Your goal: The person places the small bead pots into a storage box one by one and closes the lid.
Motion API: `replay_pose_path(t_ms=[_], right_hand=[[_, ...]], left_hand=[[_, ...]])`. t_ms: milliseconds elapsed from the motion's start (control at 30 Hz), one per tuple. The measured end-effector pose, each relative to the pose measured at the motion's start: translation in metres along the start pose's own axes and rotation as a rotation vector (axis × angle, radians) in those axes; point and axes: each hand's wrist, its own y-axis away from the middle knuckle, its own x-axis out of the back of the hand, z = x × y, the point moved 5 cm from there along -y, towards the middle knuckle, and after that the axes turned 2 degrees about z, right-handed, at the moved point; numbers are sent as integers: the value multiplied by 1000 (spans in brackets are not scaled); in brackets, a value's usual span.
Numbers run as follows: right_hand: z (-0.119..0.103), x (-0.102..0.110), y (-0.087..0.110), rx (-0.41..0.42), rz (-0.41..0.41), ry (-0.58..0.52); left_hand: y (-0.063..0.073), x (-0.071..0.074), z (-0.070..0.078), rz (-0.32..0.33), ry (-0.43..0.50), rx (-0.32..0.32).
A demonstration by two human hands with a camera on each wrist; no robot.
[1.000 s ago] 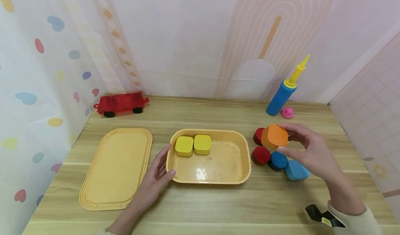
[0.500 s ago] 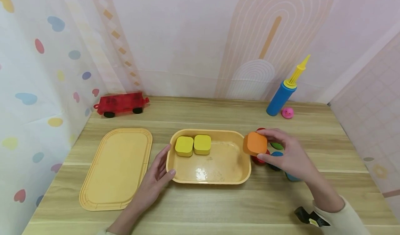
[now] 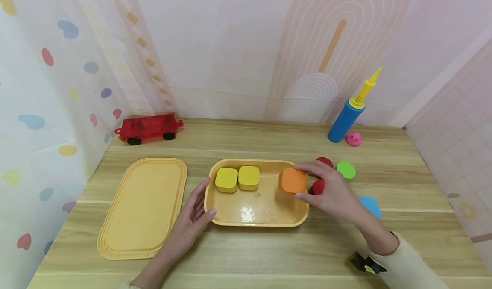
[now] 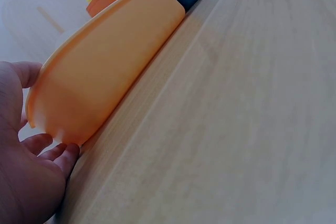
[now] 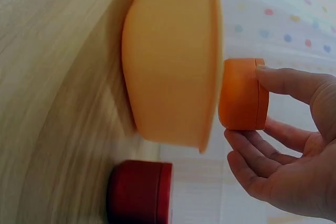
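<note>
A: The orange block (image 3: 293,181) and the right hand (image 3: 332,193) have shifted left since half a second ago, from the right rim of the tub (image 3: 265,207) to above its right end. The left hand (image 3: 190,221) hasn't budged.

B: Take me across the table (image 3: 246,255), from the left.

A: First a flat lid (image 3: 142,207) with rounded corners, lying left of the tub. Beyond it, past the tub's far left corner, stands a red wagon (image 3: 150,128) with black wheels.

B: And the left hand, what does it have?

A: It grasps the tub's left end, thumb toward the near side, the other fingers round the wall. Just inside, at the tub's far left corner, two yellow blocks (image 3: 238,178) sit side by side.

B: Is the orange one down in there too?

A: No, it's held up, about level with the tub's rim, pinched between the right thumb and fingers.

B: What's right of the tub?

A: Two red blocks (image 3: 317,187) close by, partly behind the right hand. Then a blue-and-yellow pump (image 3: 345,118), upright well beyond the tub's far right corner, a green block (image 3: 346,169) near the reds, a small pink toy (image 3: 353,139) beside the pump, and a light blue block (image 3: 370,205), farthest right of the tub.
</note>
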Motion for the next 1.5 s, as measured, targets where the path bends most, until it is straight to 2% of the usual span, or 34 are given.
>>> replay_pose_path(t_ms=[333, 633, 867, 1033, 1167, 1500], right_hand=[[-5, -27, -9, -47, -68, 55], [-6, -46, -17, -19, -123, 145], [-7, -59, -20, -4, -175, 296], [-7, -67, -23, -38, -209, 345], [-8, -69, -26, -37, -195, 368], [-9, -69, -31, 33, -99, 407]], left_hand=[[0, 0, -1, -3, 3, 7], [0, 0, -1, 3, -3, 14], [0, 0, -1, 1, -3, 21], [0, 0, 0, -1, -1, 12], [0, 0, 0, -1, 0, 7], [0, 0, 0, 5, -6, 7]])
